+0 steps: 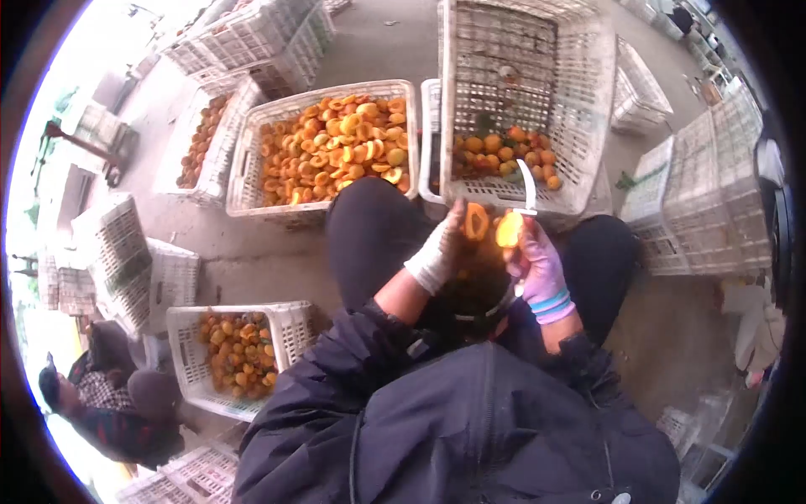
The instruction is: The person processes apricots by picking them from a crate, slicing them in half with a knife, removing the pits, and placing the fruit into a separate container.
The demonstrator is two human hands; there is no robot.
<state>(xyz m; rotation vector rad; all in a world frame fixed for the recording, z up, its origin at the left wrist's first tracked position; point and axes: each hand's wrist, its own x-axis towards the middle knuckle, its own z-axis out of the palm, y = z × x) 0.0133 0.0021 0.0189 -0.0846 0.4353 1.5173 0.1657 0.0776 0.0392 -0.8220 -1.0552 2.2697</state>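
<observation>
My left hand (pixel 438 250), in a white glove, is closed on an apricot half (pixel 476 223) with its cut side up and a dark hollow in the middle. Close beside it, my right hand (pixel 540 270), in a purple glove, grips a knife (pixel 529 186) whose curved blade points away from me. The same hand also pinches a second apricot half (pixel 509 228), bright yellow-orange on its cut face. Past my hands, a tilted white crate (pixel 527 38) holds whole apricots (pixel 504 153) in its lower end. Left of it, another crate (pixel 238 181) is full of halved apricots (pixel 336 147).
A crate of apricots (pixel 239 353) stands at my left, and a further fruit-filled crate (pixel 243 97) lies beyond. Stacked crates (pixel 705 189) rise on the right, with more stacks (pixel 252 38) at the back left. A person (pixel 117 403) sits at the lower left.
</observation>
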